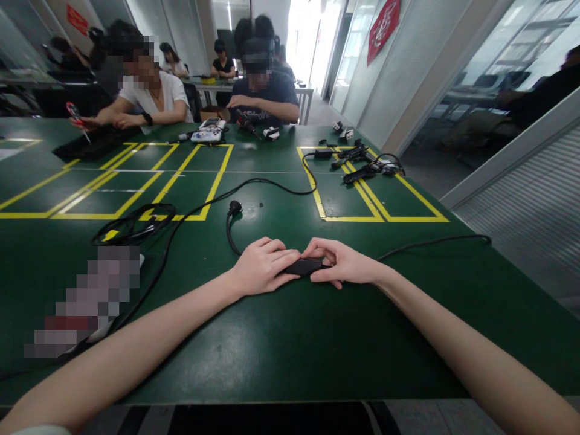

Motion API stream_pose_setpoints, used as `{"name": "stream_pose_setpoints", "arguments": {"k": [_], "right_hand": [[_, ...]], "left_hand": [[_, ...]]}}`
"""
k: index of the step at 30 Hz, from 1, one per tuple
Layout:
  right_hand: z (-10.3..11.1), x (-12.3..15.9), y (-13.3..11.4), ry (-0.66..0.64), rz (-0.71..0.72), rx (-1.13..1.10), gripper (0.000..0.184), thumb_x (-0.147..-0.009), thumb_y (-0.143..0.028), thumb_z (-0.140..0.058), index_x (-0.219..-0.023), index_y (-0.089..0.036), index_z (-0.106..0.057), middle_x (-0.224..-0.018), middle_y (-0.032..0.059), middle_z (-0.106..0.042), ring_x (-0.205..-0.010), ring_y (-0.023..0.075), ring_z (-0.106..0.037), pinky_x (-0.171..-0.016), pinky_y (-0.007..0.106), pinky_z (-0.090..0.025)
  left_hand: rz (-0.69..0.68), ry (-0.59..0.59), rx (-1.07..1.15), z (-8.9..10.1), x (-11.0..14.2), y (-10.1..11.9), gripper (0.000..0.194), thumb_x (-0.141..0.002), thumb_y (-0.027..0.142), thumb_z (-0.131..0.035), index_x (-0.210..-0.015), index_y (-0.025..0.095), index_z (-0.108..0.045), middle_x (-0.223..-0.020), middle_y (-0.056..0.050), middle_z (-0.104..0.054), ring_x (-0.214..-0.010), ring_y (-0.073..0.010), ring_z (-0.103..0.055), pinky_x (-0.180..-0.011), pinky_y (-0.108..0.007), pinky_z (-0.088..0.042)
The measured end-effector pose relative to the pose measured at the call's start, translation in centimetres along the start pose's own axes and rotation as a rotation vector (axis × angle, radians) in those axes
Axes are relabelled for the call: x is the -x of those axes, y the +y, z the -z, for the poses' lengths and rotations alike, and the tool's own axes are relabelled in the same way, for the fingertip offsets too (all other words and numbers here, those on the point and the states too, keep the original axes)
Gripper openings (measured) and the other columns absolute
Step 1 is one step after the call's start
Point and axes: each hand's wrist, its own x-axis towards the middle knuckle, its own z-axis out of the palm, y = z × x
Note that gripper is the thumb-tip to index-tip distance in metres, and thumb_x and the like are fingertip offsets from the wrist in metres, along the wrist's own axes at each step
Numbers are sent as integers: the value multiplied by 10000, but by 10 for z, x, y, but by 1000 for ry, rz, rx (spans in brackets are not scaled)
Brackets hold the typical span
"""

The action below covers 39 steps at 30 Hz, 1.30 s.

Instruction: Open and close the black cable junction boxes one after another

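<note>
In the head view, the bare left hand (267, 266) and bare right hand (338, 261) both grasp a flat, black, box-like cable block (304, 266) between them, low over the green tabletop (254, 344). Just beyond the left hand lies a black round-headed plug (235, 209); a looped black cable (136, 222) rests further left.

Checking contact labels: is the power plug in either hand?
No, the power plug rests on the table, apart from left hand and right hand.
</note>
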Motion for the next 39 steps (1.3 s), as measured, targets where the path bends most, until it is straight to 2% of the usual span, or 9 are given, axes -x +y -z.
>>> {"name": "stream_pose_setpoints", "arguments": {"k": [4,9,13,16,22,26,31,37,39], "right_hand": [[-3,-3,-3,78,69,43,394,-730,-386,-891,-945,-185,-629,-889,-4,-703,-823,141,-665,-734,264,-541],[17,-4,-4,176,37,-139,420,-681,-414,-924,-876,-192,-624,-866,14,-739,-696,128,-640,-622,243,-490],[52,8,-8,518,60,-316,468,-675,-453,-915,-800,-231,-522,-777,-6,-754,-358,19,-252,-385,204,-146],[76,22,-12,800,210,-400,484,-673,-451,-883,-749,-246,-451,-828,-18,-775,-348,14,-147,-380,224,-80],[114,48,-3,1261,528,-330,409,-706,-394,-775,-738,-260,-390,-870,-22,-768,-349,37,-212,-379,220,-68],[138,58,22,1525,429,-32,321,-678,-343,-786,-776,-283,-486,-725,-25,-669,-457,112,-454,-392,211,-221],[148,58,48,1586,93,315,256,-681,-357,-776,-741,-245,-554,-827,48,-701,-768,244,-679,-631,349,-514],[135,55,52,1323,-119,485,180,-665,-298,-765,-767,-224,-637,-907,59,-757,-941,286,-724,-822,382,-548],[133,56,50,1329,-211,560,146,-695,-277,-739,-802,-221,-657,-929,65,-764,-965,277,-724,-849,367,-540]], "left_hand": [[9,-16,-8,-1,1,-1,422,-1051,483,-525,-1310,170,-642,-1066,-95,-797,-960,-230,-692,-804,-358,-522],[-10,124,-92,3,0,-2,431,-1017,325,-596,-1430,209,-556,-1347,-114,-710,-1213,-257,-655,-1021,-426,-506],[-51,212,-136,6,-2,-1,411,-975,215,-597,-1386,212,-582,-1461,-122,-632,-1360,-263,-575,-1154,-475,-431],[-70,183,-79,3,-4,-2,309,-977,200,-582,-1280,179,-640,-1383,-117,-686,-1303,-245,-617,-1117,-439,-475],[6,119,17,-1,-3,-5,261,-1008,222,-551,-1238,167,-661,-1275,-101,-740,-1222,-236,-662,-1043,-419,-526],[21,75,64,-2,-3,-5,261,-1018,232,-534,-1232,165,-668,-1241,-100,-750,-1196,-236,-672,-1025,-413,-542],[53,52,79,-3,-3,-5,258,-1020,237,-528,-1218,177,-682,-1252,-105,-743,-1219,-242,-659,-1025,-420,-549],[60,52,90,-3,-2,-6,252,-1024,239,-519,-1186,163,-696,-1241,-112,-743,-1208,-249,-662,-1019,-417,-556],[72,35,99,-3,-2,-6,261,-1024,244,-514,-1191,176,-702,-1247,-111,-742,-1207,-252,-664,-1013,-424,-560]]}}
